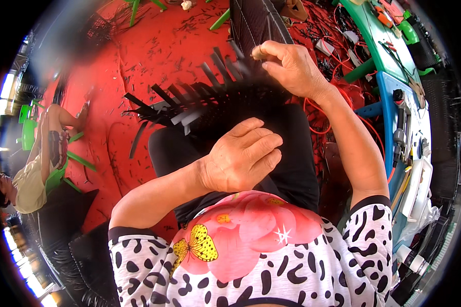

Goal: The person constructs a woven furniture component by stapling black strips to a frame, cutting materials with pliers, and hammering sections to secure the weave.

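Note:
Across my black-trousered lap lies a black woven piece (215, 100), with several loose flat strips sticking out along its far and left edges. My left hand (243, 156) is closed above my lap, just nearer to me than the weave. Its fingers curl under, and whatever they hold is hidden. Beyond the weave on the right, my right hand (294, 69) is raised with thumb and index finger bent together. Dark strips blur beside its fingertips, so what it pinches cannot be made out. Something pale yellowish covers the index fingertip.
Black strip scraps litter the red floor (148, 56). A dark panel (256, 23) stands ahead. On the right, red hoses (338, 97) run beside a green table (366, 23) and a blue table (386, 97) bearing tools. Another person (41, 158) sits at the left near green stools.

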The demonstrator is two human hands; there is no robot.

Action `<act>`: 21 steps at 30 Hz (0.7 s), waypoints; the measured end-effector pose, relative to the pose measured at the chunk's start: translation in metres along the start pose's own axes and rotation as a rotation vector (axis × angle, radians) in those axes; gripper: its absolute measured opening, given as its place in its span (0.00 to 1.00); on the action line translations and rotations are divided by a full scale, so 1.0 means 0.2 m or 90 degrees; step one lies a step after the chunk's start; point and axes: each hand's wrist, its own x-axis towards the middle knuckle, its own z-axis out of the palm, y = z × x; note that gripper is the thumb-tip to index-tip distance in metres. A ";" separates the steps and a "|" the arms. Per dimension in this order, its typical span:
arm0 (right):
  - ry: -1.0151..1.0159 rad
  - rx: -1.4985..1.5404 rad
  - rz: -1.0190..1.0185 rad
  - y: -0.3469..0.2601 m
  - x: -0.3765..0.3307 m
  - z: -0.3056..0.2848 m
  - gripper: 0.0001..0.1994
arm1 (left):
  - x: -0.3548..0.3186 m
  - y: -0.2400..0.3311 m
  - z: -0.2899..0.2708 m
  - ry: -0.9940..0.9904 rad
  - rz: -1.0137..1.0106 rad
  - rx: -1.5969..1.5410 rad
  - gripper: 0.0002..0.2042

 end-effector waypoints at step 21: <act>0.075 -0.071 -0.094 -0.25 -0.15 0.00 0.16 | 0.05 -0.04 0.03 -0.060 0.052 -0.003 0.10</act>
